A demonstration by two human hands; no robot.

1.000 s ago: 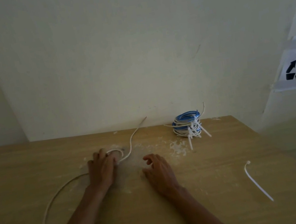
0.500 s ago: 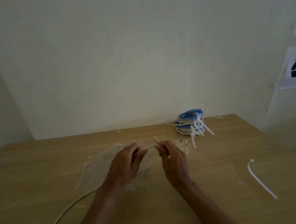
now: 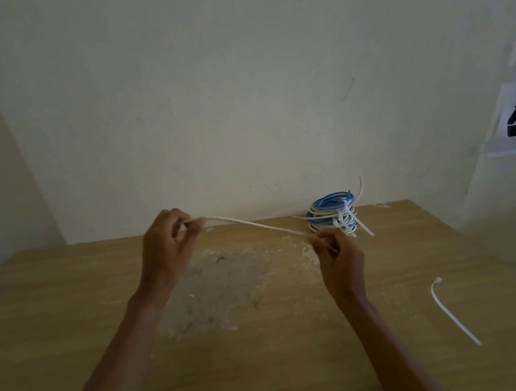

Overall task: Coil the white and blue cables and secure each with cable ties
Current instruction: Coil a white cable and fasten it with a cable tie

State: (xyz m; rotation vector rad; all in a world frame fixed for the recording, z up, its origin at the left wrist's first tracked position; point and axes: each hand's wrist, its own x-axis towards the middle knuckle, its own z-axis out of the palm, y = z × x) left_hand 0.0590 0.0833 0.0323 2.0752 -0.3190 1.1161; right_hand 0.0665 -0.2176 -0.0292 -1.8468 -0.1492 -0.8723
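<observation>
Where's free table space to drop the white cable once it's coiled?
Free: the left part of the table, left of the left hand; also the near strip between the forearms. Right side is tighter: a cable tie lies there, and the tied coils crowd the back edge beyond the right hand.

Two hands over mid-tabletop, coils at the far edge, one tie near the right edge.

The left hand [image 3: 166, 249] is raised left of centre, the right hand [image 3: 337, 255] lower and to its right; a cable [image 3: 254, 226] stretches between them above the tabletop [image 3: 68, 324]. Behind the right hand, a stack of tied coils [image 3: 333, 214] sits by the far edge against the wall [image 3: 200, 86]. A loose cable tie [image 3: 451, 312] lies near the right edge.
</observation>
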